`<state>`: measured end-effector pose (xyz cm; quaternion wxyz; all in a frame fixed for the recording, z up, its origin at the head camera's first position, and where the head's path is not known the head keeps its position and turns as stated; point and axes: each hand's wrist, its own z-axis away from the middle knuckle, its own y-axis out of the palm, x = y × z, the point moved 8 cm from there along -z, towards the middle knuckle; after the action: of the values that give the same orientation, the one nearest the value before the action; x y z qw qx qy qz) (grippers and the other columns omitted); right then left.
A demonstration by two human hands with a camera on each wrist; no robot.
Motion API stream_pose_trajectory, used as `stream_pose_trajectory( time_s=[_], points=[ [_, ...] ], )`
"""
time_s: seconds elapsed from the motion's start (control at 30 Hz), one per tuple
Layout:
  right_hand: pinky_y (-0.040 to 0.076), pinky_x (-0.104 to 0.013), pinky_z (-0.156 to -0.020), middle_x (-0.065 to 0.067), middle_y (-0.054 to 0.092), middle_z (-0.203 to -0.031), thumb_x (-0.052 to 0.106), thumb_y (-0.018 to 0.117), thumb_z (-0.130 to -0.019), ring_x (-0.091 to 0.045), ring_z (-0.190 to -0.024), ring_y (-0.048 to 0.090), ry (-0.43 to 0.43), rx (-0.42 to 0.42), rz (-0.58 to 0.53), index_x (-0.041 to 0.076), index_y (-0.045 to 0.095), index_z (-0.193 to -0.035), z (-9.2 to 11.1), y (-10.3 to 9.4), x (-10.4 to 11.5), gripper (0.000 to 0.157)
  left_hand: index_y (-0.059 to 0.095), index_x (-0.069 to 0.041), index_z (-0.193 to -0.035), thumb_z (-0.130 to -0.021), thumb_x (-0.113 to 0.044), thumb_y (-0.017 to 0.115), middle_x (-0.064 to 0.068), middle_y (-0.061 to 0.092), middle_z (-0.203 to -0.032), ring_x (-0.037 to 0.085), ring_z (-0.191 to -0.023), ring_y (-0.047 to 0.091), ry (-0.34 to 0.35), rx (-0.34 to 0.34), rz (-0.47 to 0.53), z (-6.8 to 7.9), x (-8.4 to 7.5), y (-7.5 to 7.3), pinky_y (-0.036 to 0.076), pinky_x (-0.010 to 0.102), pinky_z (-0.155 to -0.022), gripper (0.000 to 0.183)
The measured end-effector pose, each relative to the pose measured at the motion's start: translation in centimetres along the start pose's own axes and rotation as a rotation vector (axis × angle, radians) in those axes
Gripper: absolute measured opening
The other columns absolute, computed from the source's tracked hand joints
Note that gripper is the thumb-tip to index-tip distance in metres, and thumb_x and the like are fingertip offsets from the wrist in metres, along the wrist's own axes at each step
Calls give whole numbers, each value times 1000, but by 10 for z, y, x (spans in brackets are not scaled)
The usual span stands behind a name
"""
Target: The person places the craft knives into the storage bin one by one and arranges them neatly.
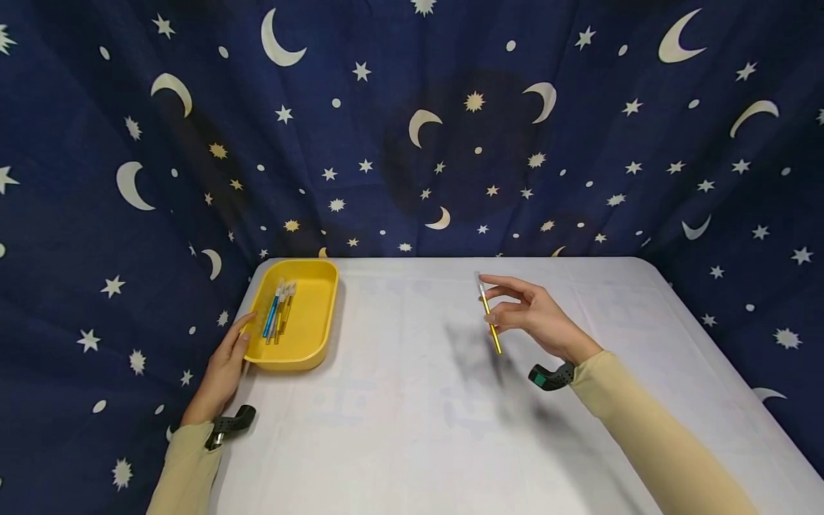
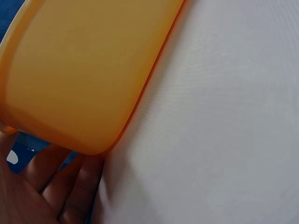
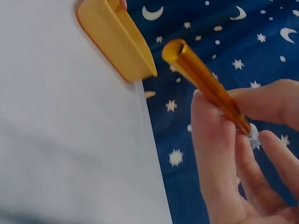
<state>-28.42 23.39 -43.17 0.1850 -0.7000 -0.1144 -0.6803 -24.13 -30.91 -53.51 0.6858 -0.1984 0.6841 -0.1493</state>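
Observation:
Out over the right half of the table, my right hand [image 1: 531, 315] pinches a slim gold pen-like tool [image 1: 491, 322] with a clear cap at its upper end. The tool tilts, its gold end pointing down toward me. In the right wrist view, the thumb and fingers hold the gold barrel [image 3: 205, 81] along its length. My left hand [image 1: 227, 361] grips the near left corner of a yellow tray [image 1: 309, 336], its fingers at the outer wall and rim. Inside the tray lie several similar tools [image 1: 278, 315], blue, gold and silver, with clear caps.
The table has a white cloth [image 1: 399, 400]. Dark blue curtains [image 1: 386, 143] with moons and stars hang at the back and both sides. The tray stands at the table's far left, close to the left curtain.

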Motion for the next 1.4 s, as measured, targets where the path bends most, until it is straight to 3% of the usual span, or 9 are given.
stream_pose_trajectory(
  time_s=[0.3,0.53,0.97,1.17,1.4],
  points=[
    [66,-51,-86,-21,55,-142,-8,77,-95,-30,-90,78,-29,19,-83,7,52,-162,-37,47,12,73,22,-20,-176,-122,-40,30,23,13,-180,49,-163,16,-9,-5,-6,4,0,1,16,71,-128,58],
    [63,-59,-91,-21,56,-141,-10,74,-95,-28,-94,77,-63,58,-132,8,55,-160,-65,82,22,71,22,-20,-176,-122,-39,30,22,13,-180,48,-163,16,-18,-1,-6,0,2,1,16,70,-129,58],
    [65,-52,-90,-18,59,-138,-7,80,-93,-29,-96,77,-63,76,-187,16,63,-154,-116,131,38,67,23,-20,-176,-122,-39,31,24,15,-180,48,-162,17,-5,13,-16,-13,1,-5,16,70,-128,58],
    [65,-51,-91,-17,61,-135,-9,80,-93,-27,-98,76,-42,74,-236,11,62,-154,-141,155,39,67,23,-20,-176,-122,-38,31,23,14,-180,48,-163,16,-5,22,-10,-19,1,-6,16,69,-129,57],
    [61,-60,-96,-14,64,-128,-13,78,-94,-24,-95,75,-30,58,-255,8,61,-154,-166,186,37,66,23,-20,-176,-122,-37,31,23,13,-180,48,-163,15,-8,31,-5,-20,0,-7,16,69,-129,57]
  ],
)
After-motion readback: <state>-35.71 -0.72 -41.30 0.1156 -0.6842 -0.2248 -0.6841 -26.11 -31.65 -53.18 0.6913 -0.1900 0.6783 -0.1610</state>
